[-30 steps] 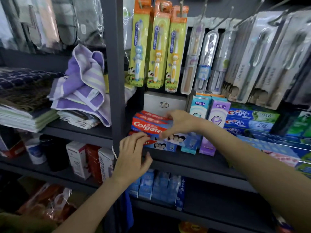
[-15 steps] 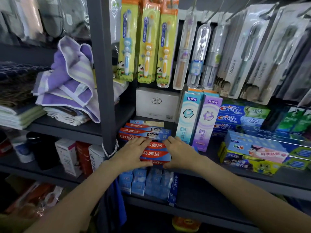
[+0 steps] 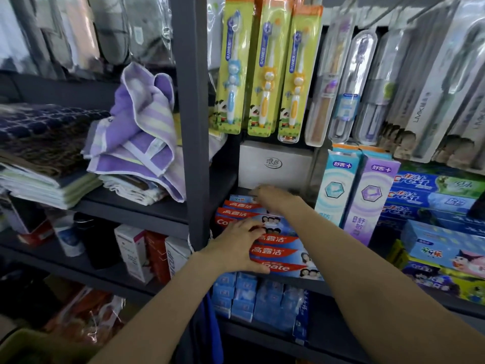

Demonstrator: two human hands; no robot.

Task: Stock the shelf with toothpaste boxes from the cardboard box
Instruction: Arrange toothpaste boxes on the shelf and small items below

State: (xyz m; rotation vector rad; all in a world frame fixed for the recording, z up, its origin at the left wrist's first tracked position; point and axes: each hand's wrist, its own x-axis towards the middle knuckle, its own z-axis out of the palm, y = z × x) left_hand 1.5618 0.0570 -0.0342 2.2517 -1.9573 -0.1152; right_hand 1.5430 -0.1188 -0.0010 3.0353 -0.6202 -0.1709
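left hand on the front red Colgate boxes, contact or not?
Touching. The head view shows the left hand lying flat on the front red Colgate boxes, fingers spread over their left ends with no gap visible.

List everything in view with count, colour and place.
Colgate boxes: several, red, lying on middle shelf.
Upright boxes: two, teal and purple, right of them.
Crest boxes: stacked, blue, far right.
White box: one, behind.
Kids' toothbrushes: three, yellow-green, hanging above.
Towels: purple, left shelf.
Blue boxes: several, lower shelf.
Left hand: rests on Colgate boxes.
Right hand: reaching to rear boxes.
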